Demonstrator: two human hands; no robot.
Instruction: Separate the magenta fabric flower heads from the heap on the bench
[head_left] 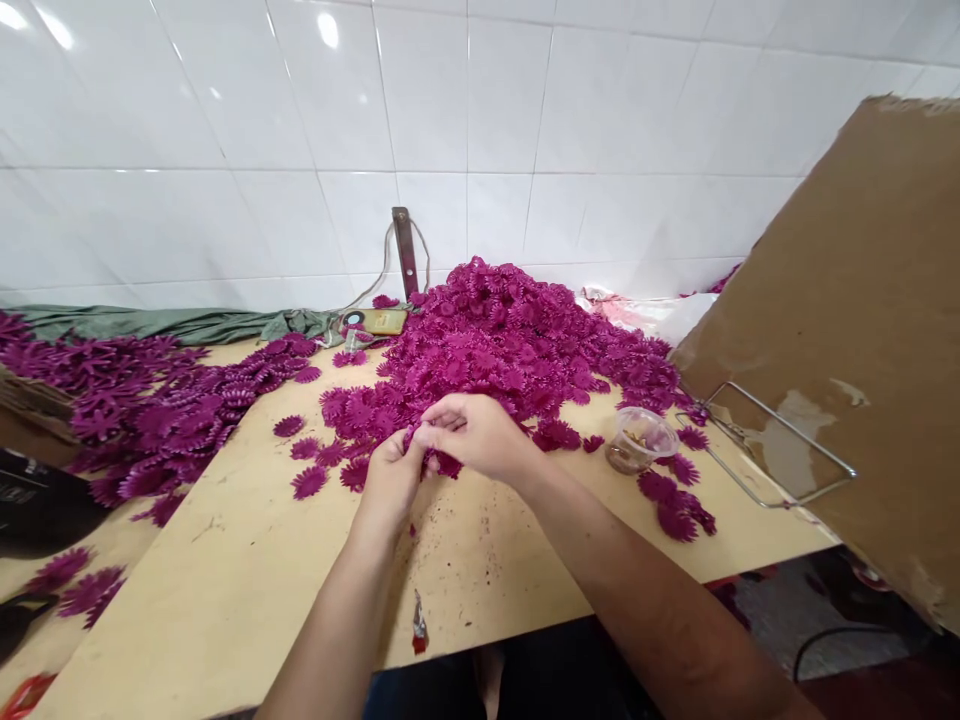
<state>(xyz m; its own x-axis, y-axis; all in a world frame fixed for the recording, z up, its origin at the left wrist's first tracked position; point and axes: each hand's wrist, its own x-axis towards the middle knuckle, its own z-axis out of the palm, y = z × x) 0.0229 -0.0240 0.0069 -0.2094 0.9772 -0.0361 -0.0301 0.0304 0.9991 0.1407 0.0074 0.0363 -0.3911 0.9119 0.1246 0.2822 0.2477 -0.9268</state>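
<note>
Both hands meet over the table, just in front of a large heap of purple flower-shaped pieces (495, 340). My left hand (394, 470) is closed, thumb and fingers pinching a small purple flower piece (410, 434). Fingertips of my right hand (472, 435) are pinched together on the same piece, which they mostly cover. Several loose flower pieces lie close by on the left, one of them a flat purple flower (309, 482). Purple crumbs are scattered on the wood below the hands.
A clear plastic cup (641, 440) with small brownish bits stands at right, near a bent wire frame (780, 440) and a leaning cardboard sheet (847, 300). More flowers (172, 420) are piled left. A small red-and-silver tube (419, 625) lies near the front edge of the table (247, 560).
</note>
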